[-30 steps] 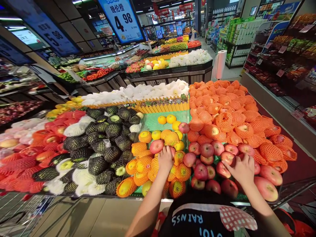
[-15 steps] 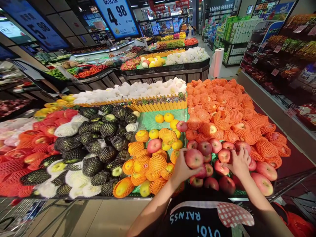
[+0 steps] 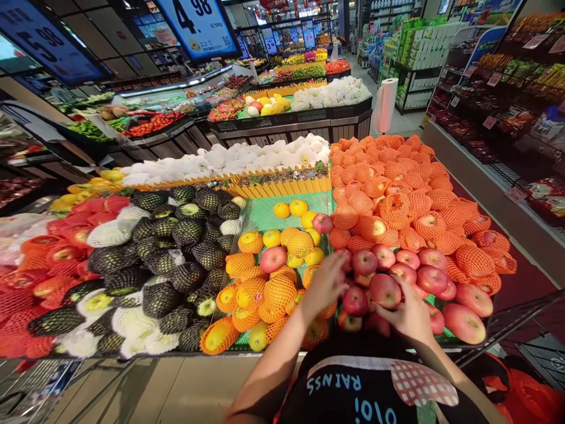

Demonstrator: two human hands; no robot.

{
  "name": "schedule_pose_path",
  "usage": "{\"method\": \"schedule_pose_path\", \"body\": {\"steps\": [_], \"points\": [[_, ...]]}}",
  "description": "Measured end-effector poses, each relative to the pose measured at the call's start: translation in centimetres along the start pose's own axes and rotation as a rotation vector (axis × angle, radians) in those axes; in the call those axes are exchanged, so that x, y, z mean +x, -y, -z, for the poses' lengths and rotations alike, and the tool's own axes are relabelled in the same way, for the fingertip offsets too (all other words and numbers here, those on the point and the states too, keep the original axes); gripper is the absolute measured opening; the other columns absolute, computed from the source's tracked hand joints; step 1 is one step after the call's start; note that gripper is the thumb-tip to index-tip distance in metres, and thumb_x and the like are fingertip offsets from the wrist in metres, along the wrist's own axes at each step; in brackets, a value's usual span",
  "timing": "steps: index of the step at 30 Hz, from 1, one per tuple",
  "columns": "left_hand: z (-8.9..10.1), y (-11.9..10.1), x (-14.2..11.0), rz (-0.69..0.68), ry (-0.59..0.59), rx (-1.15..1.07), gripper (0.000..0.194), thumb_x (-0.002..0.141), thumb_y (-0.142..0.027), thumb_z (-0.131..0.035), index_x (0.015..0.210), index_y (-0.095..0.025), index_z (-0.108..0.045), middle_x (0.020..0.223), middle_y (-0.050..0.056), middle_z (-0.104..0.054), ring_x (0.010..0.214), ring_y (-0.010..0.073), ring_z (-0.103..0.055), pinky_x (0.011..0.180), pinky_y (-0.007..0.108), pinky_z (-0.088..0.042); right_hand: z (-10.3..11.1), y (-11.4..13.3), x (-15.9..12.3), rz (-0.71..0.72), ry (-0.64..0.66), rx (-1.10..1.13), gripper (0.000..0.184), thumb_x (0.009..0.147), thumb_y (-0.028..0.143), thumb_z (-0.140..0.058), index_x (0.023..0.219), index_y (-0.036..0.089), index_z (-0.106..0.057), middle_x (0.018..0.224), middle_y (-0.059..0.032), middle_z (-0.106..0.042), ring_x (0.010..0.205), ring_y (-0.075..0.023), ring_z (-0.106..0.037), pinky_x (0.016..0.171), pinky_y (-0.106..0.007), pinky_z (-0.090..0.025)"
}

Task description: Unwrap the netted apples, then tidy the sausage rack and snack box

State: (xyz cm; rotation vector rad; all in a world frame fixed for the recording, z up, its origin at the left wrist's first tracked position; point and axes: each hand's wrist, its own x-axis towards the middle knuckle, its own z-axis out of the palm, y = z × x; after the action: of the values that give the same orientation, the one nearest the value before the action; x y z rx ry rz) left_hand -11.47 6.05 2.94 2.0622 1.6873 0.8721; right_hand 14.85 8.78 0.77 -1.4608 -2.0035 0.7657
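Here, we have a smooth, rounded red apple (image 3: 385,290) in our right hand (image 3: 410,312), to the right of the heap of netted oranges (image 3: 253,294); that grip is snug, thumb and fingers curved about the fruit's side, though we cannot tell whether it is lifted clear of its neighbours. Our left hand (image 3: 323,287) is over the right edge of the heap, its grip fairly wide, the fingers loosely bent around nothing we can make out; it is too blurred to say whether a fingertip touches fruit. More bare, glossy apples (image 3: 432,280) lie right of the heap, and one red apple (image 3: 273,259) rests among its oranges. Orange foam-net fruit (image 3: 392,194), ribbed and puffy, mounds up beyond it to the right; dark fruit in black mesh (image 3: 188,232) sits to its left. Past it, we see a textured green mat (image 3: 260,213) and a slatted yellow fence (image 3: 282,185).
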Motion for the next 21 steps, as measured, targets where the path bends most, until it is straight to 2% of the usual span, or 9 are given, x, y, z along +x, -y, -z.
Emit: {"method": "schedule_pose_path", "body": {"steps": [2, 4, 6, 9, 11, 13, 15, 18, 21], "points": [[3.8, 3.8, -1.0, 0.176, -0.259, 0.174, 0.051, 0.094, -0.029, -0.053, 0.144, -0.022, -0.046, 0.148, 0.013, -0.05, 0.139, 0.0303, -0.044, 0.118, 0.053, -0.034, 0.9, -0.4, 0.7, -0.018, -0.027, -0.018, 0.072, 0.071, 0.053, -0.077, 0.132, 0.026, -0.049, 0.124, -0.0108, -0.064, 0.106, -0.0347, -0.063, 0.086, -0.049, -0.054], [7.0, 7.7, -2.3, 0.407, -0.389, 0.377, 0.053, 0.094, -0.036, -0.054, 0.143, -0.017, -0.048, 0.147, 0.018, -0.05, 0.14, 0.0359, -0.041, 0.117, 0.057, -0.032, 1.7, -1.0, 1.2, 0.008, -0.078, 0.126, 0.074, 0.067, 0.052, -0.079, 0.128, 0.025, -0.046, 0.122, -0.0102, -0.06, 0.104, -0.0318, -0.062, 0.087, -0.047, -0.053], [9.1, 11.0, -3.6, 0.61, -0.4, 0.507, 0.067, 0.089, -0.045, -0.06, 0.146, -0.011, -0.045, 0.151, 0.024, -0.043, 0.141, 0.0423, -0.038, 0.116, 0.06, -0.031, 2.2, -1.5, 1.4, 0.061, -0.1, 0.355, 0.076, 0.065, 0.053, -0.08, 0.126, 0.025, -0.043, 0.126, -0.0109, -0.055, 0.11, -0.0303, -0.059, 0.093, -0.047, -0.052], [9.9, 13.8, -5.0, 0.777, -0.27, 0.455, 0.077, 0.086, -0.052, -0.063, 0.147, -0.011, -0.043, 0.15, 0.025, -0.043, 0.136, 0.044, -0.045, 0.11, 0.057, -0.039, 3.1, -1.5, 1.1, 0.073, 0.024, 0.633, 0.076, 0.072, 0.053, -0.075, 0.135, 0.026, -0.041, 0.141, -0.0118, -0.046, 0.128, -0.0305, -0.05, 0.108, -0.047, -0.044], [9.3, 14.5, -5.5, 0.805, -0.203, 0.335, 0.076, 0.086, -0.054, -0.062, 0.147, -0.013, -0.043, 0.143, 0.023, -0.051, 0.127, 0.04, -0.055, 0.103, 0.052, -0.047, 3.7, -1.2, 0.8, 0.071, 0.103, 0.698, 0.076, 0.076, 0.05, -0.074, 0.14, 0.028, -0.039, 0.148, -0.011, -0.043, 0.135, -0.0305, -0.046, 0.114, -0.047, -0.039], [8.7, 14.6, -5.8, 0.782, -0.204, 0.243, 0.081, 0.082, -0.056, -0.067, 0.147, -0.016, -0.041, 0.136, 0.02, -0.058, 0.119, 0.036, -0.061, 0.098, 0.048, -0.051, 4.1, -1.1, 0.7, 0.131, 0.09, 0.656, 0.076, 0.074, 0.044, -0.078, 0.138, 0.028, -0.04, 0.145, -0.0106, -0.045, 0.135, -0.0307, -0.046, 0.113, -0.047, -0.04], [8.3, 14.4, -6.0, 0.756, -0.251, 0.214, 0.087, 0.074, -0.055, -0.075, 0.144, -0.018, -0.041, 0.13, 0.016, -0.062, 0.114, 0.0342, -0.063, 0.095, 0.046, -0.052, 4.1, -1.4, 0.8, 0.218, 0.035, 0.55, 0.074, 0.072, 0.04, -0.08, 0.134, 0.028, -0.04, 0.137, -0.0106, -0.05, 0.131, -0.03, -0.05, 0.11, -0.046, -0.043], [8.3, 13.6, -6.0, 0.738, -0.328, 0.269, 0.081, 0.068, -0.052, -0.08, 0.135, -0.02, -0.049, 0.122, 0.013, -0.066, 0.11, 0.0343, -0.065, 0.093, 0.046, -0.053, 3.5, -2.7, 1.4, 0.288, -0.032, 0.32, 0.072, 0.073, 0.039, -0.079, 0.131, 0.026, -0.038, 0.129, -0.0114, -0.055, 0.123, -0.0295, -0.055, 0.105, -0.046, -0.047], [8.6, 11.8, -5.8, 0.72, -0.457, 0.355, 0.078, 0.067, -0.055, -0.08, 0.132, -0.022, -0.052, 0.123, 0.013, -0.066, 0.111, 0.035, -0.064, 0.094, 0.048, -0.053, 2.4, -4.3, 2.0, 0.364, -0.007, 0.003, 0.071, 0.073, 0.041, -0.079, 0.133, 0.024, -0.045, 0.131, -0.0127, -0.058, 0.125, -0.0338, -0.052, 0.109, -0.054, -0.041]]}}
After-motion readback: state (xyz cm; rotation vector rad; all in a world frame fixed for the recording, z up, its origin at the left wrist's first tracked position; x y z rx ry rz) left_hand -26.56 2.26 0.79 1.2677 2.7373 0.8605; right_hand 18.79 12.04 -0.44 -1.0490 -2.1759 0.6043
